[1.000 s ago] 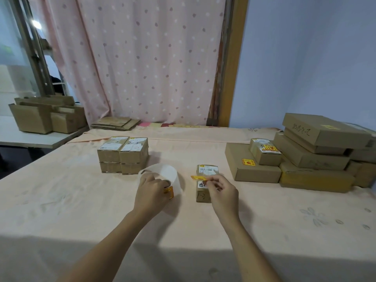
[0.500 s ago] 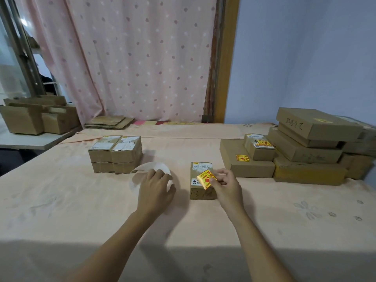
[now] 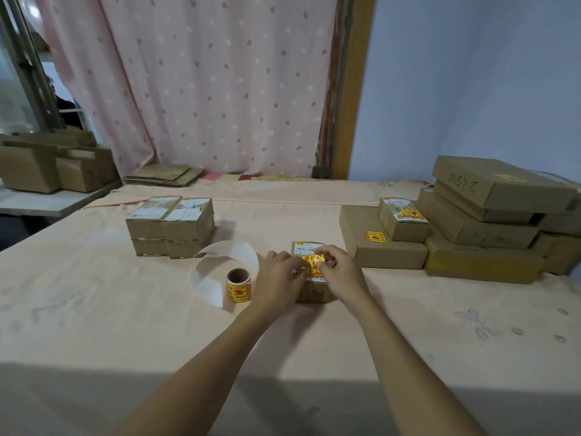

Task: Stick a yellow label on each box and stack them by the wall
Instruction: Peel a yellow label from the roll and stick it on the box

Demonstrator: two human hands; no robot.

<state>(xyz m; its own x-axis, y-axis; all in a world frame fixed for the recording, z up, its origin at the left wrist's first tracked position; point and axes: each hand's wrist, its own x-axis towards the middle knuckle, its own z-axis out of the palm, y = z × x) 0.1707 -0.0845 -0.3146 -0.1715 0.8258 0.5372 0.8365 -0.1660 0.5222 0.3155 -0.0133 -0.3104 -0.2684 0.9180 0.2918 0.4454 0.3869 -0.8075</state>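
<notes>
A small cardboard box (image 3: pixel 314 293) lies in the middle of the table. A yellow label (image 3: pixel 312 263) sits on its top face. My right hand (image 3: pixel 341 270) pinches the label's upper right edge with thumb and fingertips. My left hand (image 3: pixel 279 273) curls over the box's left side, its fingertips at the label's left edge. The label roll (image 3: pixel 239 284) stands just left of my left hand, with a loop of white backing strip (image 3: pixel 226 254) curling behind it. Labelled boxes (image 3: pixel 382 237) are stacked at the right by the blue wall (image 3: pixel 471 89).
Several small boxes (image 3: pixel 171 228) with white shipping labels are stacked at the left middle of the table. Bigger boxes (image 3: pixel 490 215) pile up at the far right. Flattened cardboard (image 3: pixel 163 176) lies by the curtain. Open cartons (image 3: pixel 53 166) stand on a side table at the left.
My left hand let go of the label roll and moved right onto the small box. My right hand brought the peeled yellow label down onto the box's top.
</notes>
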